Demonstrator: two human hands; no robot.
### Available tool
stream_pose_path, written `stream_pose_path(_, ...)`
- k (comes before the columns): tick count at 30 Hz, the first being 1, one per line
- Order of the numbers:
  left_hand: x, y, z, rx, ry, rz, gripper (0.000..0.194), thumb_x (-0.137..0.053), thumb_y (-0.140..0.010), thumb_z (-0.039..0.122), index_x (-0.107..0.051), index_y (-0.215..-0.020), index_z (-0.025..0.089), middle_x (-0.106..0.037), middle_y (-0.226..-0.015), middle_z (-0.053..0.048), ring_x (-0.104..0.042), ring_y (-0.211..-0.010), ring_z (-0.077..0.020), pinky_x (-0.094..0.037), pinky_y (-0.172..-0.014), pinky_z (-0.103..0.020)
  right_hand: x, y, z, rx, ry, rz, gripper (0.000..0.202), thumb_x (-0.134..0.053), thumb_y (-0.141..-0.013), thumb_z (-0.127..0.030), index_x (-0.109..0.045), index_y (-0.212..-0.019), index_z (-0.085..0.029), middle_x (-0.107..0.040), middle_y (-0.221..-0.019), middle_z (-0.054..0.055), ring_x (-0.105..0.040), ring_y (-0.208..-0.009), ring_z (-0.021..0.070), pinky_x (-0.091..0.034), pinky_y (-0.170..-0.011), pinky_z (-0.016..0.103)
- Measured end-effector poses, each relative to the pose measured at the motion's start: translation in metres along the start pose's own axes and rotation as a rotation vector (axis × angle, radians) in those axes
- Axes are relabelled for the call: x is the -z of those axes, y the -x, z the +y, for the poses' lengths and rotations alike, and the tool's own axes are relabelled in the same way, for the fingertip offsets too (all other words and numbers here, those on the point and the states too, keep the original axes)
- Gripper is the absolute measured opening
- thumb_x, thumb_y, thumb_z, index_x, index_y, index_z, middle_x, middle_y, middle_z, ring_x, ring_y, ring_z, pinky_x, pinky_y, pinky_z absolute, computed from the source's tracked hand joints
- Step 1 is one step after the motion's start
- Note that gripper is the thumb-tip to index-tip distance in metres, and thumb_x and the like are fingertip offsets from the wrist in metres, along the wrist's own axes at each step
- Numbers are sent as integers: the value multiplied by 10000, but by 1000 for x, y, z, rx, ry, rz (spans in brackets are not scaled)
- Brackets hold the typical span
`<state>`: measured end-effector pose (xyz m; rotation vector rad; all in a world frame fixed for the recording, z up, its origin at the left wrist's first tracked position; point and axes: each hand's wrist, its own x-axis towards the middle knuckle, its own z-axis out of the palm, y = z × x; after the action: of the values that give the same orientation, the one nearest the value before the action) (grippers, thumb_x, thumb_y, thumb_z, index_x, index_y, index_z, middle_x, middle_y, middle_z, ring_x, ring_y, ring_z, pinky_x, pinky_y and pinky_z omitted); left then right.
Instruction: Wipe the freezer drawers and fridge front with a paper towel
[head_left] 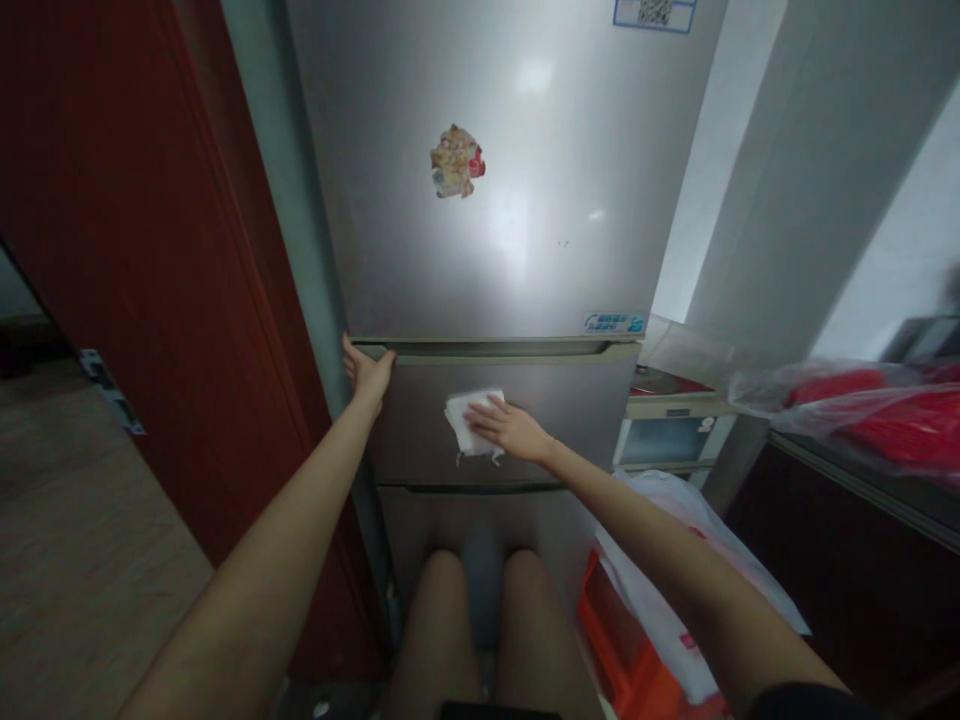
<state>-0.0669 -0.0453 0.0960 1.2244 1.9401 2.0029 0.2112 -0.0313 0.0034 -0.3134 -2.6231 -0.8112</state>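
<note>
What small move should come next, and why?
Probably slide the white cloth rightward along the middle drawer front: the right hand lies flat on the cloth, which covers only a small part, and more of that front extends rightward. The left hand is at its upper left corner.

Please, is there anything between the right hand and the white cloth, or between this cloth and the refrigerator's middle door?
Nothing visible: the right hand lies on the white cloth, which rests against the middle door.
</note>
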Motion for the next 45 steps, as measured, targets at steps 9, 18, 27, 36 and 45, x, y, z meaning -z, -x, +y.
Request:
stream_pose_path(9, 3, 4, 3, -17, 17, -1, 853, -687, -668, 283, -231, -1386, 211, -321, -1456, -186, -281, -1378, -309, -249, -1101, -462, 26, -14, 15, -192, 109, 163, 399, -352, -978, -193, -430, -1369, -214, -342, -1483, 28, -117, -1438, 181, -193, -1177, 518)
stream_pose_path(18, 3, 4, 2, 4, 20, -14, 876, -689, -678, 304, -209, -1406, 226, -316, -1448, -194, -274, -1380, -322, -243, -1098, -490, -70, 49, -59, 46, -42, -42, 303, -464, -938, -224, -596, -1207, -175, -431, -1428, 58, -259, -1403, 225, -283, -1142, 502)
stream_pose_path(27, 3, 4, 2, -3, 6, -12, 874, -690, -682, 298, -209, -1405, 200, -333, -1435, -208, -304, -1359, -327, -263, -1089, -485, -19, 29, -11, 62, 30, -52, 334, -440, -936, -210, -576, -1237, -165, -428, -1432, 49, -260, -1402, 225, -220, -1176, 494)
stream_pose_path(36, 2, 4, 1, -19, 27, -1, 893, -697, -660, 308, -213, -1406, 231, -356, -1422, -183, -324, -1350, -319, -263, -1091, -476, 49, 0, 33, -301, 142, 165, 434, -306, -984, -201, -369, -1410, -255, -311, -1497, -1, -144, -1435, 171, -37, -1199, 512)
stream_pose_path(45, 3, 5, 2, -1, 33, -16, 910, -687, -675, 299, -182, -1428, 227, -308, -1462, -171, -271, -1382, -291, -243, -1107, -447, -10, 47, -25, -163, 80, 65, 365, -393, -966, -214, -490, -1317, -216, -356, -1470, 47, -204, -1420, 223, -103, -1165, 579)
